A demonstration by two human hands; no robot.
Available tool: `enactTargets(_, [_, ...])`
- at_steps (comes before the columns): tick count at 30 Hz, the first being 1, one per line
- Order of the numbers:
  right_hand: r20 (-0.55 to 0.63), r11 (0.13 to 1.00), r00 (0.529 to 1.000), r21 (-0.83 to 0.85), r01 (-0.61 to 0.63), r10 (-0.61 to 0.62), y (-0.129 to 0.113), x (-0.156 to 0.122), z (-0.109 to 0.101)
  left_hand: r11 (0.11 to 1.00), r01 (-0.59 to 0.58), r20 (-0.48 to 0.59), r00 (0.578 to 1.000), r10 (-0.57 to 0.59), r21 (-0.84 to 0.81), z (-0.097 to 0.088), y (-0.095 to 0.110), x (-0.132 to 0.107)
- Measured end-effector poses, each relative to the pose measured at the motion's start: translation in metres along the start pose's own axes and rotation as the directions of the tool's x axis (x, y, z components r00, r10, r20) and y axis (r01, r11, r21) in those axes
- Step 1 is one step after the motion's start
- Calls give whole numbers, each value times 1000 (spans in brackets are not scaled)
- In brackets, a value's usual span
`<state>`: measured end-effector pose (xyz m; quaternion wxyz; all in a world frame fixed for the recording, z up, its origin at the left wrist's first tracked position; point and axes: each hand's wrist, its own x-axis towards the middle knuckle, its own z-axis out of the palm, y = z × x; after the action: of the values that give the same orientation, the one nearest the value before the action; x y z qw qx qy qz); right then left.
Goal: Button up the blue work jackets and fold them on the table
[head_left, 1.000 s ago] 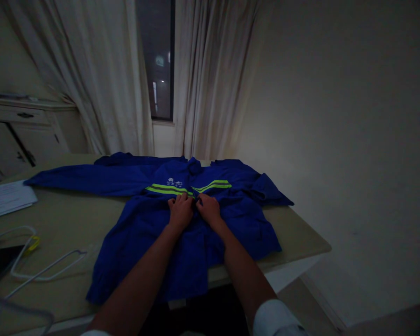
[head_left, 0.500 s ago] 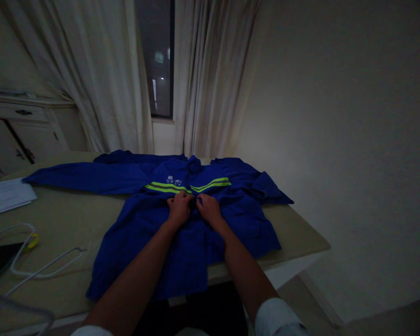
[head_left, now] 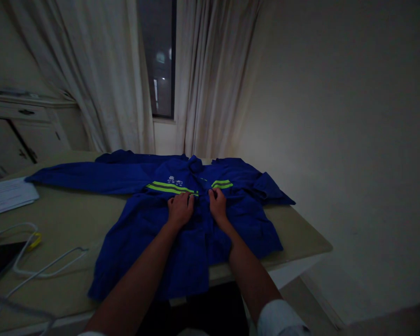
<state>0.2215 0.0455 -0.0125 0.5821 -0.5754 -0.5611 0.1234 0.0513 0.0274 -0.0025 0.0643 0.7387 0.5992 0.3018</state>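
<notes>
A blue work jacket [head_left: 143, 233] with yellow-green reflective stripes and a white chest logo lies spread on the table, front side up, collar away from me. At the chest, just under the left stripe, my left hand [head_left: 181, 209] has its fingers closed on the edge of the front opening. My right hand [head_left: 218, 204] pinches the other front edge below the right stripe. A narrow gap parts the two edges between my hands. The fingertips are partly hidden, and no button can be made out in the dim light.
White clothes hangers [head_left: 38, 273] lie on the table [head_left: 70, 219] at the left, by a dark flat object [head_left: 0, 261] with a yellow piece beside it. White papers [head_left: 10, 196] rest at the left edge. Curtains [head_left: 210, 84] and a wall stand behind.
My right hand has moved right and slightly up, away from my left hand. The jacket's front edges have parted at the chest, and the right stripe is partly covered by a fold.
</notes>
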Motion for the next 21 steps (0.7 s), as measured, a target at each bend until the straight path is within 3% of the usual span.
enactTargets(5, [-114,998,993,40,-40,44,-6,3,-8,989,-107,178,980,87,106,4,-4,-6])
enactTargets(10, [-178,994,981,92,-67,82,-10,5,-15,979,-130,138,985,108,158,4,-4,-11])
enactTargets(13, [42,994,999,105,-18,14,-12,2,-11,977,-137,126,985,117,163,3,-4,-12])
enactTargets(16, [342,981,938,192,-12,-55,-16,-1,-6,976,-160,206,970,128,150,3,-5,-12])
enactTargets(18, [387,941,921,325,-98,-38,-21,-2,-6,975,-156,265,958,111,156,4,-6,-11])
enactTargets(21, [396,772,918,576,-269,25,-37,-5,-13,971,-155,338,937,87,182,5,-5,-10])
